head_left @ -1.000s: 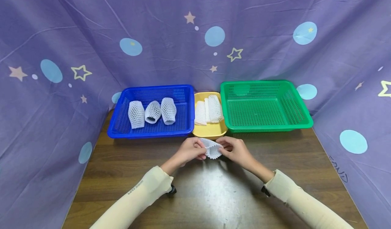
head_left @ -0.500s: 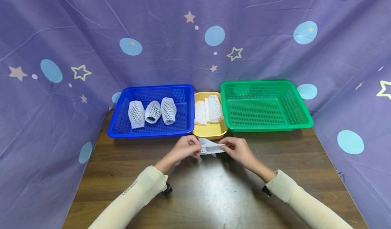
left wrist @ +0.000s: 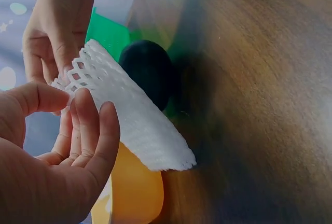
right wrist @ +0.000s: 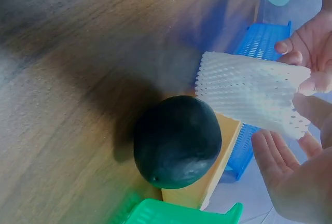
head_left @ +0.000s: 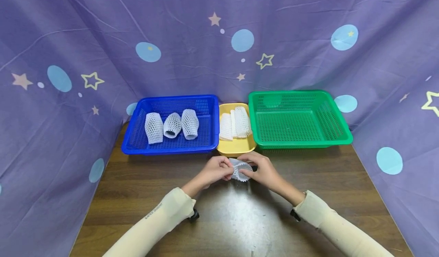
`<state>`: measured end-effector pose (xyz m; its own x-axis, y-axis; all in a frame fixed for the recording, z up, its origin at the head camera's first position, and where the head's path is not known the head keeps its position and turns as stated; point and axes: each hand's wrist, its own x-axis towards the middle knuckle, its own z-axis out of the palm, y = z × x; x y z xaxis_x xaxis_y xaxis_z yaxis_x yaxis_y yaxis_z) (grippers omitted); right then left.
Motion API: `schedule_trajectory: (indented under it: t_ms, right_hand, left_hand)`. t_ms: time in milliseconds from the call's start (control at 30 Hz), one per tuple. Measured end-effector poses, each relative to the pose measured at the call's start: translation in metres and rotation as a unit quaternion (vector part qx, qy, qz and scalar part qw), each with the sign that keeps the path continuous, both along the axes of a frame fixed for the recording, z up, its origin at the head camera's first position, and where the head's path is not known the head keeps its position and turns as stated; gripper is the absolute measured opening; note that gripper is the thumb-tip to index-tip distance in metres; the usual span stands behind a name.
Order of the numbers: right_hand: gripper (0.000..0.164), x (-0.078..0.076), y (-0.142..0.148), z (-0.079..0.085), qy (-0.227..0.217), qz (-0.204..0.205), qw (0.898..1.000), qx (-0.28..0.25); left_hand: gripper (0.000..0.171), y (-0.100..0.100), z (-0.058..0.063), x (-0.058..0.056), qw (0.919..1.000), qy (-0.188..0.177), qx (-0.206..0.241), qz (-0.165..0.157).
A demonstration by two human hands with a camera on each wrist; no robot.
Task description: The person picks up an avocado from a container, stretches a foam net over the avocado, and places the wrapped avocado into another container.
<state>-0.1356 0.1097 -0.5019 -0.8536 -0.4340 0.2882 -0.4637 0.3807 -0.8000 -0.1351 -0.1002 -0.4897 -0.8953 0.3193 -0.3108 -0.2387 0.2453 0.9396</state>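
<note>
A white foam net sleeve (head_left: 241, 171) is held between my hands just in front of the yellow tray, its scalloped mouth spread. My left hand (head_left: 217, 169) pinches one side of the mouth between thumb and fingers, clearest in the left wrist view. My right hand (head_left: 262, 170) grips the other side, thumb at the opening. A dark, smooth, rounded object (right wrist: 177, 142) sits on the table beside the sleeve, apart from the fingers in the right wrist view. Most of that dark object (head_left: 254, 168) is hidden behind my right hand in the head view.
The yellow tray (head_left: 234, 147) holds several flat foam sleeves (head_left: 242, 122). To its left, a blue basket (head_left: 171, 150) contains three net-covered pieces (head_left: 154, 128), one showing something dark inside. A green basket (head_left: 284, 123) stands at the right. Purple curtain (head_left: 192, 70) surrounds the wooden table (head_left: 144, 188).
The sleeve's mouth was drawn flat and wide half a second ago; now it is rounder. My hands have come closer together, and a bit of the dark object shows by the right hand.
</note>
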Motion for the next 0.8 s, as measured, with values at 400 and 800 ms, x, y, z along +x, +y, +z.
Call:
schedule_trajectory:
  t_ms: [400, 800]
  right_hand:
    - [0.006, 0.001, -0.002, -0.001, 0.029, -0.041, 0.998, 0.033]
    - [0.006, 0.002, -0.001, 0.0, 0.044, -0.075, 0.996, 0.02]
  left_hand:
    - [0.024, 0.006, 0.006, 0.001, 0.9995, 0.015, -0.027, -0.006]
    - [0.025, -0.004, 0.005, 0.0, 0.9952, 0.037, -0.088, -0.023]
